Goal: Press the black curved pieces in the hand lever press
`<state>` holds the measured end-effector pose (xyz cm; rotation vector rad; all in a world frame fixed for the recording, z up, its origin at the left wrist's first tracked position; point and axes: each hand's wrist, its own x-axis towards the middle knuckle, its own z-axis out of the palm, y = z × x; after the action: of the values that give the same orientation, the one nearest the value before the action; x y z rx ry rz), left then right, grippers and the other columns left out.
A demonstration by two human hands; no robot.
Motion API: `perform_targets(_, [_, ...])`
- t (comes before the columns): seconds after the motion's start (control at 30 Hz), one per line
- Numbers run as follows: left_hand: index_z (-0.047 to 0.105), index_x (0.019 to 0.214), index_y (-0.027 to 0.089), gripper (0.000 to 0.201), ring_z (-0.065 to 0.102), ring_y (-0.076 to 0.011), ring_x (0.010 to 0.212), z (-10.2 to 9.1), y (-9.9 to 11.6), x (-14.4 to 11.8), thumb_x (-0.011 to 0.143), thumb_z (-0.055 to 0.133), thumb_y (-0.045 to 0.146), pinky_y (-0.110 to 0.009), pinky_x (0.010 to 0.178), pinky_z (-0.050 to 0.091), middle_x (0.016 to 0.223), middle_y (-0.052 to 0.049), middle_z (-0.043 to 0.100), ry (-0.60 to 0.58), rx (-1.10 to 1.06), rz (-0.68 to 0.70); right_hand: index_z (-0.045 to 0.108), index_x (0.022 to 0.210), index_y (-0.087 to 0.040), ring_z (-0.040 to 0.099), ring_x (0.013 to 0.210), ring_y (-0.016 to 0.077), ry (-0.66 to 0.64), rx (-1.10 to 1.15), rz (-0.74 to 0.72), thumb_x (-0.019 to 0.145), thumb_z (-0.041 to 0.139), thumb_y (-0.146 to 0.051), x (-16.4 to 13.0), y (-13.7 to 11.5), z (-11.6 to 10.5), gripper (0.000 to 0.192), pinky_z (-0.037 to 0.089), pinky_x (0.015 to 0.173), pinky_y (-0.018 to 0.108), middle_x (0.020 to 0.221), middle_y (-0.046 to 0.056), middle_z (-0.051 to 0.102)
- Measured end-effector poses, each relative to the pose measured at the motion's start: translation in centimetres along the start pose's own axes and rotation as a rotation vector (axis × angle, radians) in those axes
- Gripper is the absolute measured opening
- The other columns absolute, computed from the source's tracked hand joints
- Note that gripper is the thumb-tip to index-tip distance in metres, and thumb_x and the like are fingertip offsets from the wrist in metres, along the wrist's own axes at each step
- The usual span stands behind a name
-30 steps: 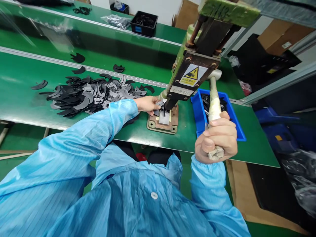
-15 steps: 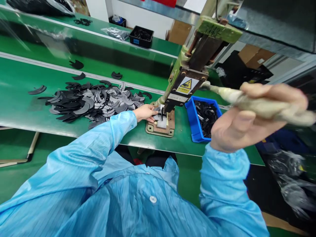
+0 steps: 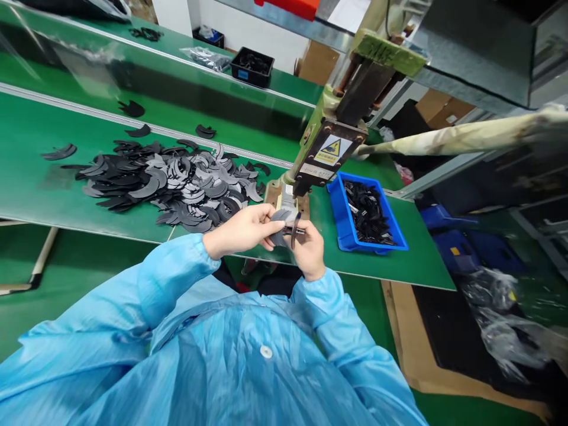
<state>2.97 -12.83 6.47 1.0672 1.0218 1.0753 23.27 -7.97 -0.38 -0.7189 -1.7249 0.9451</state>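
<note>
The left hand was closed in a pinch, thumb uppermost, on a flat grey crescent piece. The right hand was nearly closed, its fingertips at a dark curved strip on the piece's right side; whether strip and piece were joined could not be told. Both were held between the hands, in front of the press, by the near side of its base plate.

Handling, as judged: the piece was light, thin and fairly stiff, with smooth faces that could slip; the narrow strip was likelier to bend or snap. The surest hold was a flat pinch across the piece's broad face.

Clearances: the front edge of the bench ran close to the wrists. A pile of crescent parts limited movement at left, the press blocked the way ahead, and its lever reached out at upper right. Some room remained between base plate and blue bin.
</note>
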Motion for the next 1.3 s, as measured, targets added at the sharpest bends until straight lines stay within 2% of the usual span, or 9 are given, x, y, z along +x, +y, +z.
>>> perform_targets(0.1, [0.063, 0.089, 0.019, 0.040, 0.071, -0.0138, 0.059, 0.9, 0.1, -0.4, 0.088, 0.087, 0.051, -0.026, 0.055, 0.064, 0.078, -0.002, 0.071, -0.008, 0.053, 0.007, 0.069, 0.095, -0.023, 0.073, 0.086, 0.0156, 0.075, 0.013, 0.021, 0.089, 0.081, -0.051, -0.5, -0.5, 0.8, 0.032, 0.064, 0.079, 0.031, 0.093, 0.003, 0.075])
perform_targets(0.37, [0.064, 0.093, 0.020, 0.035, 0.069, -0.0146, 0.057, 1.7, 0.1, -0.7, 0.093, 0.082, 0.050, -0.024, 0.049, 0.058, 0.075, -0.003, 0.071, 0.006, 0.185, -0.004, 0.068, 0.096, -0.024, 0.071, 0.090, 0.0180, 0.128, 0.003, 0.013, 0.092, 0.077, -0.052, -1.8, -0.3, 1.0, 0.030, 0.062, 0.082, 0.034, 0.095, 0.004, 0.073])
perform_targets(0.53, [0.062, 0.082, 0.019, 0.046, 0.065, -0.0130, 0.051, 1.0, 0.4, 0.2, 0.085, 0.089, 0.056, -0.023, 0.046, 0.056, 0.067, -0.002, 0.067, -0.092, 0.093, -0.083, 0.068, 0.100, -0.024, 0.069, 0.085, 0.0173, 0.072, -0.051, -0.012, 0.096, 0.071, -0.050, -2.0, 0.2, 0.7, 0.026, 0.061, 0.079, 0.034, 0.093, 0.004, 0.072])
perform_targets(0.73, [0.063, 0.087, 0.021, 0.045, 0.064, -0.0156, 0.053, -0.8, 0.2, 0.4, 0.087, 0.085, 0.060, -0.027, 0.051, 0.055, 0.067, -0.002, 0.067, -0.042, 0.250, -0.090, 0.073, 0.109, -0.025, 0.072, 0.095, 0.0182, -0.046, -0.151, -0.126, 0.097, 0.071, -0.036, -1.1, -0.7, -0.9, 0.017, 0.061, 0.088, 0.036, 0.103, 0.005, 0.076])
perform_targets(0.8, [0.066, 0.093, 0.022, 0.039, 0.064, -0.0158, 0.060, -0.8, 0.0, 0.0, 0.088, 0.085, 0.056, -0.027, 0.057, 0.055, 0.076, -0.003, 0.068, 0.072, 0.328, -0.012, 0.074, 0.107, -0.026, 0.073, 0.096, 0.0190, -0.067, -0.182, -0.179, 0.096, 0.072, -0.032, -1.0, -1.0, -1.4, 0.013, 0.061, 0.089, 0.037, 0.102, 0.006, 0.077])
perform_targets(0.9, [0.071, 0.095, 0.024, 0.030, 0.065, -0.0187, 0.081, -0.2, -0.1, -0.9, 0.086, 0.087, 0.048, -0.029, 0.073, 0.055, 0.093, -0.005, 0.068, 0.279, 0.514, 0.230, 0.074, 0.110, -0.026, 0.074, 0.099, 0.0200, -0.073, -0.215, -0.237, 0.096, 0.070, -0.029, -1.0, -1.0, -1.6, 0.015, 0.062, 0.089, 0.038, 0.104, 0.006, 0.078])
perform_targets(1.0, [0.068, 0.077, 0.024, 0.030, 0.060, -0.0214, 0.087, 0.7, -0.2, -1.2, 0.088, 0.083, 0.048, -0.031, 0.080, 0.053, 0.088, -0.006, 0.063, 0.200, 0.631, 0.318, 0.074, 0.112, -0.027, 0.074, 0.100, 0.0199, -0.062, -0.237, -0.274, 0.096, 0.070, -0.026, -1.2, -0.8, -1.6, 0.017, 0.061, 0.089, 0.038, 0.105, 0.006, 0.078])
perform_targets(1.2, [0.055, 0.066, 0.020, 0.054, 0.041, -0.0131, 0.063, 1.0, -1.7, 0.3, 0.090, 0.077, 0.064, -0.027, 0.059, 0.034, 0.069, 0.001, 0.046, 0.026, 0.322, 0.071, 0.073, 0.112, -0.027, 0.073, 0.099, 0.0200, 0.014, -0.248, -0.272, 0.098, 0.068, -0.029, -1.9, -0.7, -1.7, 0.015, 0.060, 0.089, 0.040, 0.106, 0.006, 0.077])
perform_targets(1.3, [0.057, 0.076, 0.020, 0.052, 0.046, -0.0116, 0.067, 1.2, -2.3, 0.7, 0.086, 0.084, 0.063, -0.025, 0.062, 0.038, 0.073, 0.003, 0.049, 0.039, 0.160, 0.082, 0.072, 0.111, -0.026, 0.072, 0.098, 0.0193, 0.044, -0.235, -0.248, 0.100, 0.067, -0.031, -2.2, -0.9, -1.7, 0.013, 0.060, 0.089, 0.039, 0.103, 0.006, 0.076])
